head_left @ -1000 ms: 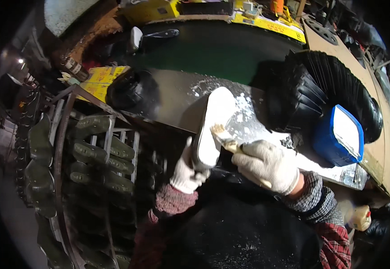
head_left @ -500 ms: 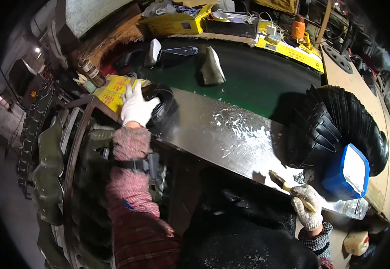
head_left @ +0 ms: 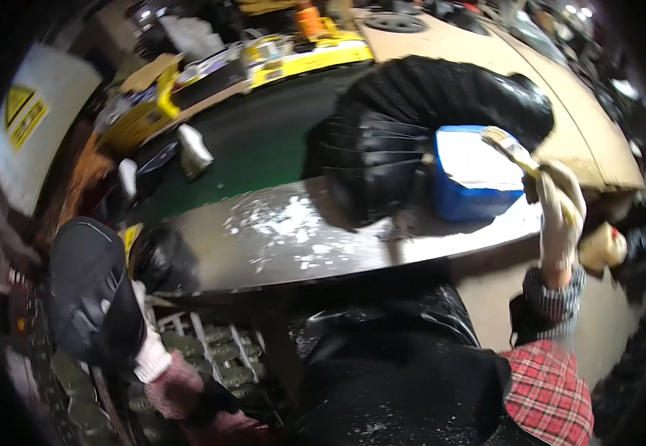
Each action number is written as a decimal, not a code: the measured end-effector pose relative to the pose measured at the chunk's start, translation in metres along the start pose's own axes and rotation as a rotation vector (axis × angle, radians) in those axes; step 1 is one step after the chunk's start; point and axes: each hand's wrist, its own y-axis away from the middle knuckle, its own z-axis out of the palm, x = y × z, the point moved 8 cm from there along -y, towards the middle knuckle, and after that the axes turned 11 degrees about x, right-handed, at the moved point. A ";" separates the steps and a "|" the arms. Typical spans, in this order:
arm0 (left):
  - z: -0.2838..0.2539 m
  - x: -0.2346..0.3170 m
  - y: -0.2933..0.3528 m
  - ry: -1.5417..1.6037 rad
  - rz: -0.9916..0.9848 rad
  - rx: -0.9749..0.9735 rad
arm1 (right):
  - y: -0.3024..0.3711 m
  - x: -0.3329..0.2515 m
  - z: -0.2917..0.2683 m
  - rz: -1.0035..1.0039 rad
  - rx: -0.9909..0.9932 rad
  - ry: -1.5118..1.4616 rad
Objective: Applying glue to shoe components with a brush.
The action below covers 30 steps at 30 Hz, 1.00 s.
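Observation:
My left hand (head_left: 149, 348), in a white knit glove, holds up a black shoe upper (head_left: 89, 282) with a rounded end at the table's left edge. The upper hides most of the fingers. In my gloved right hand (head_left: 561, 208) is a brush (head_left: 515, 151), its handle gripped in closed fingers. The brush's bristles are over the white contents of a blue tub (head_left: 479, 205), near the far rim; whether they touch is unclear. Beside the tub curves a long stack of black overlapping pieces (head_left: 382, 126).
The metal table edge (head_left: 211, 253) is smeared with white splashes. A dark round object (head_left: 161, 256) lies at its left end. Pale shoe-shaped forms (head_left: 194, 151) stand on the green surface. Yellow boxes (head_left: 141, 111) line the back. A cream jug (head_left: 603, 247) sits at right.
My left hand has come back from the table's left end and now holds the black upper. My right hand has raised the brush from the table edge to above the tub. The view has swung right.

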 end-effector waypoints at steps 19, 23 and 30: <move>0.176 0.028 0.208 0.788 -0.422 -0.490 | 0.088 -0.079 0.124 -0.520 -0.625 -0.111; 0.141 0.049 0.193 0.644 -0.151 -0.294 | 0.110 -0.049 0.200 -0.304 -0.728 -0.410; 0.154 0.016 0.184 1.147 -0.538 -0.291 | 0.133 0.036 0.159 0.356 -0.773 -0.285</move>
